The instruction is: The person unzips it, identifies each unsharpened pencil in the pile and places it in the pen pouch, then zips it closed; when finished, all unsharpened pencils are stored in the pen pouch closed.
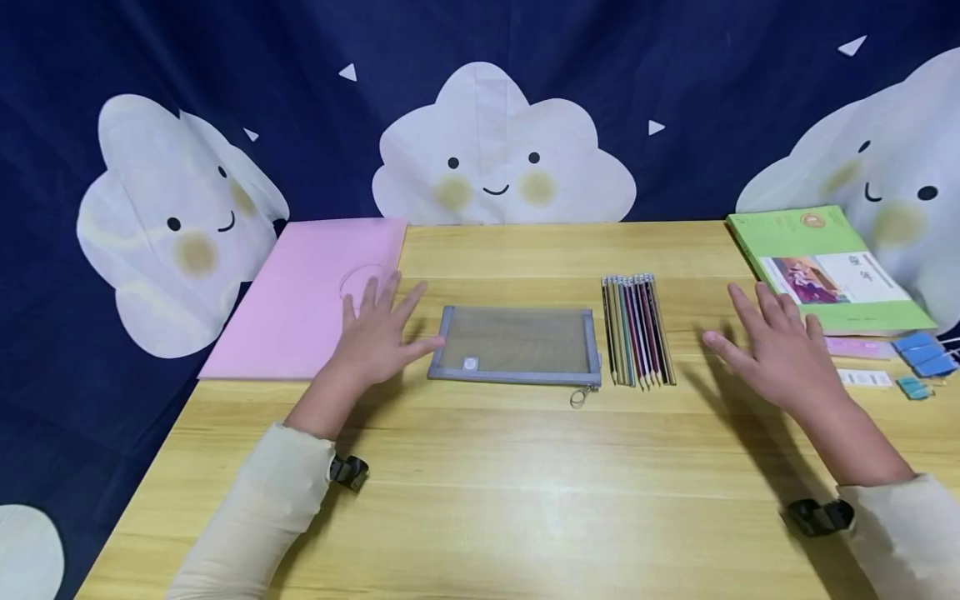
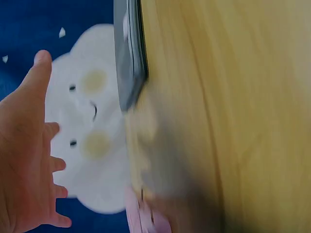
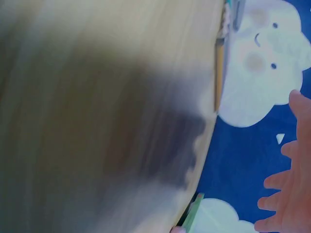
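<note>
Grey mesh pouch (image 1: 517,344) just right of spread, empty left hand (image 1: 372,333); pencils (image 1: 637,329) left of spread right hand (image 1: 780,350); a careless sweep could scatter them across table (image 1: 480,500).

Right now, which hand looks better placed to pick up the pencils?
Probably the right hand. It hovers open just right of the row of pencils, with nothing between them. The left hand is open too, but it sits on the far side of the mesh pouch, by the pink folder.
</note>
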Available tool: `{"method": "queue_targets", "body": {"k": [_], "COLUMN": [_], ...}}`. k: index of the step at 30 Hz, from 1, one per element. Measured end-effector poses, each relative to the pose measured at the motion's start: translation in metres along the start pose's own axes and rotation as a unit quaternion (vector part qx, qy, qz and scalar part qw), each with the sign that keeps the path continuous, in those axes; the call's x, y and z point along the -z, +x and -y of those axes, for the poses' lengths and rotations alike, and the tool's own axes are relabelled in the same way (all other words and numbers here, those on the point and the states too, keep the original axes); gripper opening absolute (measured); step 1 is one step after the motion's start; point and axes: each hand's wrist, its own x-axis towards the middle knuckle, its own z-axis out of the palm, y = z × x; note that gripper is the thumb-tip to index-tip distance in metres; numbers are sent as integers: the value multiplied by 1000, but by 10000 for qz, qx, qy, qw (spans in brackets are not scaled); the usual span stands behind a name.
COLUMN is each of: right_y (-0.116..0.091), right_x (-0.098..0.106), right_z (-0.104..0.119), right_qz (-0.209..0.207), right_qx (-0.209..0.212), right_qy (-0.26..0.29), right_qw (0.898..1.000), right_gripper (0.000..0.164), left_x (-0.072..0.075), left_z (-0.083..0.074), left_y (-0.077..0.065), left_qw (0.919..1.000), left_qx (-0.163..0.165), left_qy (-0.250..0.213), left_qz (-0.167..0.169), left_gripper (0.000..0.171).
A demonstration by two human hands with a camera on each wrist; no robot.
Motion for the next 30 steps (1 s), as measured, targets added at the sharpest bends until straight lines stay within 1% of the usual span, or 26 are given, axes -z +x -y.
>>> {"method": "queue_targets", "body": {"k": [2,4,7,9,11,14,16,19,21,23,25,27,30], "right_y": [0,1,3,5,6,10,13,16,17,16,16,16,16], "right_x": [1,1,-1,-3,-7,-14,-20,-28,-33,-39,-43,-47,-49], "right_z": [6,16,35,49,63,81,90,101,105,109,110,112,113], "right_qz": [-94,-231,-399,-356,-120,494,899,1378,1590,1726,1791,1798,1699], "right_qx": [67,177,507,760,925,930,792,549,366,217,109,33,17], "right_qy": [124,166,212,232,413,772,971,1114,1135,1179,1234,1334,1513], "right_qw": [9999,9994,9977,9962,9948,9914,9880,9826,9801,9777,9760,9746,9738], "right_gripper": [70,68,62,53,42,27,22,22,24,26,28,29,35], "left_x": [1,1,-2,-6,-11,-19,-23,-30,-35,-39,-40,-41,-40], "left_z": [-12,-28,-56,-77,-99,-132,-152,-173,-181,-185,-186,-186,-184], "left_y": [0,-1,-1,-2,-3,-5,-6,-3,1,6,11,15,18], "left_qw": [9998,9986,9929,9871,9817,9752,9728,9731,9756,9779,9787,9786,9775], "left_qx": [-204,-512,-1124,-1534,-1869,-2164,-2185,-2036,-1857,-1726,-1708,-1749,-1838], "left_qy": [31,39,-17,-151,-306,-207,24,502,623,641,578,476,322], "left_qz": [-17,-95,-393,-423,-192,426,774,954,990,992,985,978,986], "left_gripper": [81,76,56,43,33,28,28,34,36,36,34,28,18]}}
